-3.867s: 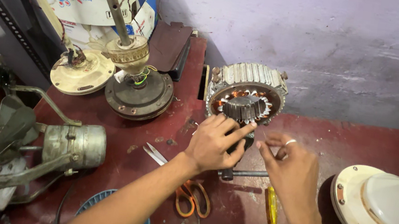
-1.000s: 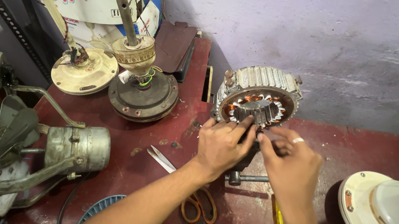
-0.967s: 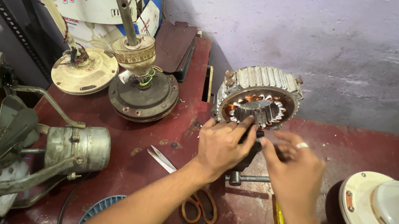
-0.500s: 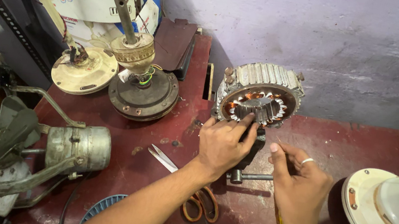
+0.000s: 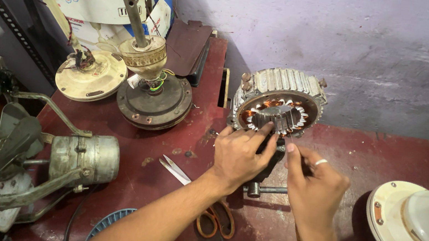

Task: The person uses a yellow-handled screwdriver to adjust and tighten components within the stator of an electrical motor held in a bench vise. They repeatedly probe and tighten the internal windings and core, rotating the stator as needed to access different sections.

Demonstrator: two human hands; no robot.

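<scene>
A round motor stator (image 5: 279, 99) with copper windings and a ribbed metal rim stands on edge on the red table (image 5: 166, 147), by the wall. My left hand (image 5: 240, 157) grips its lower rim, above a black clamp with a metal rod (image 5: 269, 190). My right hand (image 5: 315, 179) is just right of it, with a ring on one finger. Its fingers are pinched on a thin wire (image 5: 290, 140), barely visible, that runs up to the windings.
Orange-handled scissors (image 5: 212, 218) lie under my left forearm. A ceiling-fan motor with shaft (image 5: 153, 95) and a cream cover (image 5: 89, 75) sit at the back left. A fan motor with blades (image 5: 83, 155) lies left, a white round housing (image 5: 422, 233) right, a blue guard (image 5: 119, 224) near.
My right hand had dropped back from the stator half a second ago and has come up to its lower rim again. My left hand has stayed on the rim.
</scene>
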